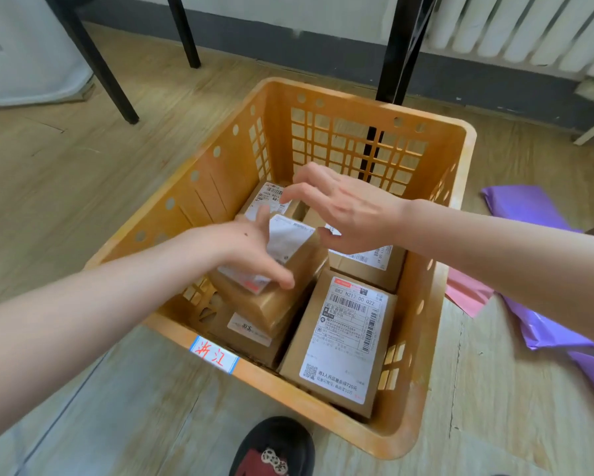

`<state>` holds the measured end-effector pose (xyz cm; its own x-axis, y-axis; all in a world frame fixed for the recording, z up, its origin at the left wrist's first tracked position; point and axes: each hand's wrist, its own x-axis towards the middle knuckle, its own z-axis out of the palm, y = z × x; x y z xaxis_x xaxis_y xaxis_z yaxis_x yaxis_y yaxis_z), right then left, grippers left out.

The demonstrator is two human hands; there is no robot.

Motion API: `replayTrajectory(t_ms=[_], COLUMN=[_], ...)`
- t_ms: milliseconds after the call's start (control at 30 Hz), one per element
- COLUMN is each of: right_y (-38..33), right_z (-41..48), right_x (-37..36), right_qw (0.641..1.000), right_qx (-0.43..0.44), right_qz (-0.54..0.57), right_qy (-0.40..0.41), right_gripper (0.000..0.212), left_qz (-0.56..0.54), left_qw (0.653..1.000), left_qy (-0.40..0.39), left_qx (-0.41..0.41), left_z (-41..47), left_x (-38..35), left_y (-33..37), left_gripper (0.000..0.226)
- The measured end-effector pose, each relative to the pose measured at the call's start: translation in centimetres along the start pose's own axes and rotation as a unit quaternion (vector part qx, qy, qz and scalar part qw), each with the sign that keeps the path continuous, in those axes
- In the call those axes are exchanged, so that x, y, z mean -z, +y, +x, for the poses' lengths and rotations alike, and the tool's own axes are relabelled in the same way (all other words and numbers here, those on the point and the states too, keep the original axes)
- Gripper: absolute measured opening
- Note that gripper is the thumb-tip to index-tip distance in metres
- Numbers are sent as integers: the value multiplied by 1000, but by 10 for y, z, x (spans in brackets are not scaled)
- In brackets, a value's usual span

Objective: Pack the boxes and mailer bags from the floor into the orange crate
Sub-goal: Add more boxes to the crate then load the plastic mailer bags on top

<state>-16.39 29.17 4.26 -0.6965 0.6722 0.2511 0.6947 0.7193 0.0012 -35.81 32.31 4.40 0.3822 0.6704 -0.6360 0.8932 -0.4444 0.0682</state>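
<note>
The orange crate (227, 173) stands on the floor in front of me and holds several brown cardboard boxes with white shipping labels. One tilted box (282, 300) lies on top of the others at the crate's middle left. My left hand (244, 249) rests over its upper left side, fingers spread, thumb down on the label. My right hand (343, 211) hovers just above its far right corner, fingers spread and curled, holding nothing. A large labelled box (343, 341) lies flat at the crate's near right. Purple mailer bags (543, 324) and a pink one (467, 293) lie on the floor to the right.
Black metal furniture legs (96, 60) stand behind the crate, one (398, 49) right at its far wall. A white radiator (529, 29) lines the back right wall. A white cloth (24, 63) hangs at far left. My black shoe (275, 448) is at the crate's near edge.
</note>
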Motion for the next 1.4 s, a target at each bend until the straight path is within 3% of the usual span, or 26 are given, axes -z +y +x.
replayTrajectory(t_ms=[200, 500, 667, 767, 867, 967, 1033, 1100, 1233, 1300, 1400], right_y=[8, 34, 40, 40, 44, 50, 53, 54, 65, 69, 71], right_z=[-9, -37, -63, -86, -113, -142, -166, -191, -246, -274, -313], right_x=[3, 13, 29, 43, 56, 69, 77, 82, 82, 81, 79], right_qw=[999, 990, 984, 980, 971, 959, 953, 951, 933, 914, 855], right_qx=[-39, -134, -170, -188, -228, -271, -285, -289, -340, -382, -479], right_qz=[-13, -30, -44, -57, -68, -85, -92, -100, -116, -119, -111], right_qy=[-13, -26, -13, -12, 8, 27, 33, 30, -21, -62, -163], right_gripper=[65, 66, 63, 62, 61, 62, 59, 57, 42, 32, 38], left_qz=[75, 47, -11, 44, 157, 117, 51, -4, 78, 109, 186], left_qw=[990, 985, 985, 981, 981, 988, 955, 897, 837, 839, 853], left_qy=[-116, -167, -167, -177, -82, 100, 264, 369, 385, 360, 303], left_qx=[28, 2, 26, 70, 74, -20, -128, -243, -381, -393, -381], left_z=[-15, -3, -3, -4, -2, -4, -9, -17, -10, 4, 23], left_x=[-18, -4, -6, -2, 25, 64, 80, 82, 63, 44, 13], left_y=[13, 14, 12, 23, 49, 99, 143, 191, 286, 328, 365], left_gripper=[141, 135, 134, 143, 142, 95, 52, 20, 14, 17, 21])
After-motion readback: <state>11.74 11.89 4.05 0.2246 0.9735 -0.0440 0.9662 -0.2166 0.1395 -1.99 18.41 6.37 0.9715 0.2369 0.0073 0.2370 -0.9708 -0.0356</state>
